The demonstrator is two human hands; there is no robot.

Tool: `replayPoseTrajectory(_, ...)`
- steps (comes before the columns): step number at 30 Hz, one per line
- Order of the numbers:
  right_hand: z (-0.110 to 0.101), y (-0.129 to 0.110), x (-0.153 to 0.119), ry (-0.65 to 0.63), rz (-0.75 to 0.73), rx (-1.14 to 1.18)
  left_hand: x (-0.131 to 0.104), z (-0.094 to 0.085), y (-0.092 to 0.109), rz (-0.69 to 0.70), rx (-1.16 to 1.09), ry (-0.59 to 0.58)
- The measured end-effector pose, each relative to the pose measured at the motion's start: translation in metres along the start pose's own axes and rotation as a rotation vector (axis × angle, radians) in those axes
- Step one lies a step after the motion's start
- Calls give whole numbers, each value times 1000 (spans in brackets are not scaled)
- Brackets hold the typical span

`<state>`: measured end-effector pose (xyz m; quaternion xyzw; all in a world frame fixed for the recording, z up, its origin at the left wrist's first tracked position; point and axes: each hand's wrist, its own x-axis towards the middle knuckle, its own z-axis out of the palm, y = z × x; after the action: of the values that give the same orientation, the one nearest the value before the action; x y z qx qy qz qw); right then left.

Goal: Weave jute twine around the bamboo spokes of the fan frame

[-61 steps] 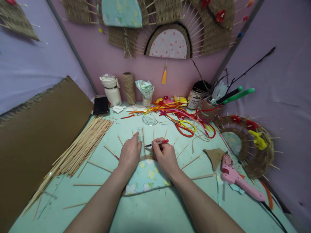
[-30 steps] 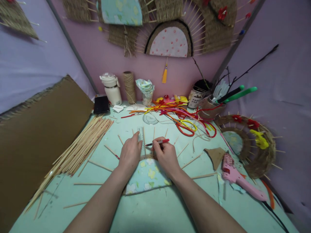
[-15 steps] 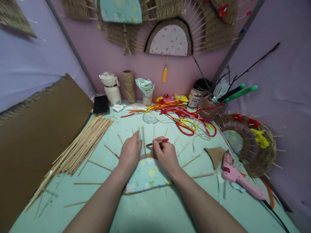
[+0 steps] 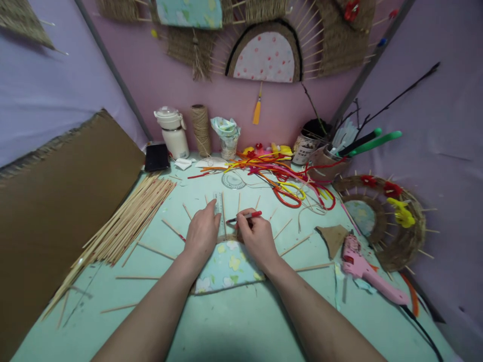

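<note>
A half-round piece covered in blue flowered fabric (image 4: 225, 274) lies in front of me, with thin wooden sticks (image 4: 156, 250) fanning out from its curved edge. My left hand (image 4: 201, 231) holds a clear ruler (image 4: 219, 213) against the table, along an upright stick (image 4: 224, 208) near the middle of the fan. In my right hand (image 4: 258, 236) is a red-and-black marker (image 4: 253, 214), pinched between the fingers. Its dark tip points left, close to that stick; whether it touches cannot be made out. Both wrists pass over the fabric piece's sides and hide parts of it.
A bundle of sticks (image 4: 126, 221) lies left, beside a cardboard sheet (image 4: 71, 201). Behind my hands are a protractor (image 4: 233, 180), scissors (image 4: 287, 197) and coloured pipe cleaners (image 4: 264, 168). A pink glue gun (image 4: 372, 279) and a decorated woven ring (image 4: 413, 241) lie right.
The view has shifted slightly. Both hands keep nearly the same place, with the ruler and marker still held.
</note>
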<state>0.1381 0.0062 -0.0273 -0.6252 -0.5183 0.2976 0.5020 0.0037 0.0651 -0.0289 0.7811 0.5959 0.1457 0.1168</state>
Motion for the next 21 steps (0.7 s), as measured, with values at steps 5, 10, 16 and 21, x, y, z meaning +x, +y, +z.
replayPoseTrajectory(5, 0, -1, 0, -5, -16, 40, 1, 1, -1, 0, 15, -5)
replayPoseTrajectory(10, 0, -1, 0, 5, 9, 0, 0, 1, -2, 13, 9, 11)
replayPoseTrajectory(16, 0, 0, 0, 11, -15, 7, 0, 1, -1, 10, 4, 5)
replayPoseTrajectory(21, 0, 1, 0, 10, -3, -9, 0, 1, -1, 14, 8, 11)
